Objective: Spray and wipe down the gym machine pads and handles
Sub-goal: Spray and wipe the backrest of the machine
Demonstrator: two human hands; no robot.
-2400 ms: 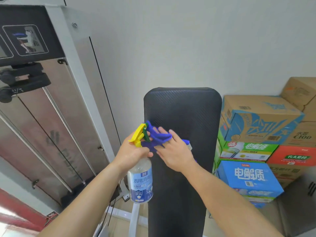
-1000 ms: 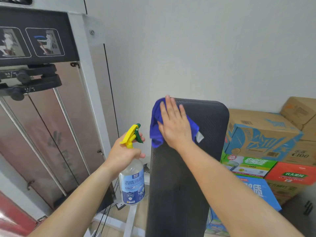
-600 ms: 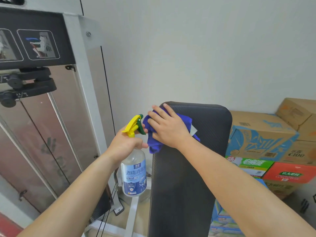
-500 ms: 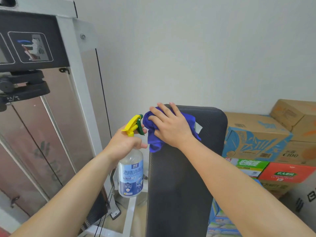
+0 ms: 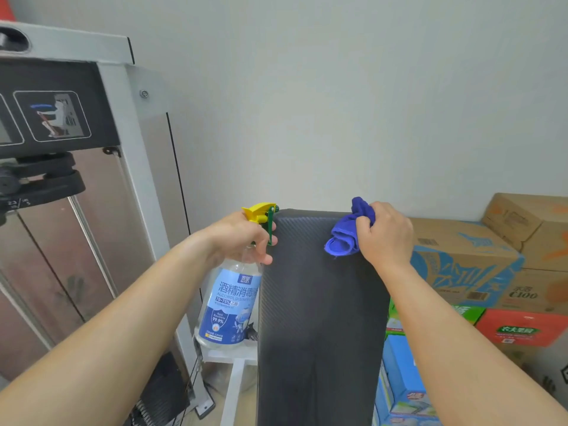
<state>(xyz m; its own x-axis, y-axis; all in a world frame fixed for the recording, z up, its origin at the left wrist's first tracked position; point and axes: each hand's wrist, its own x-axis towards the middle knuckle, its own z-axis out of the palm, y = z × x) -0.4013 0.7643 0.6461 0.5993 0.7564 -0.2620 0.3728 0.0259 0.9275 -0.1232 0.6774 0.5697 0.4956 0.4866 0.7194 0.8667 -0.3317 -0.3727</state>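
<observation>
Hands flank the black textured pad [image 5: 319, 318]: left hand [image 5: 242, 238] grips the clear yellow-triggered spray bottle [image 5: 229, 305] beside it, right hand [image 5: 385, 238], clutching the bunched blue cloth [image 5: 347, 238], has reached its top-right corner, top wiped, I judge.

Two bare hands show, the left hand [image 5: 236, 238] at mid-frame and the right hand [image 5: 384, 238] right of centre. There is one clear plastic spray bottle [image 5: 229, 305] with a blue label and a yellow and green trigger head, one bunched blue cloth [image 5: 347, 238] and one long black textured pad [image 5: 319, 318]. One grey metal machine frame [image 5: 123, 124] fills the left side, bearing one whole pictogram sticker [image 5: 52, 116] and part of a second at the edge. At least six printed cardboard cartons [image 5: 461, 259] stack at lower right.
</observation>
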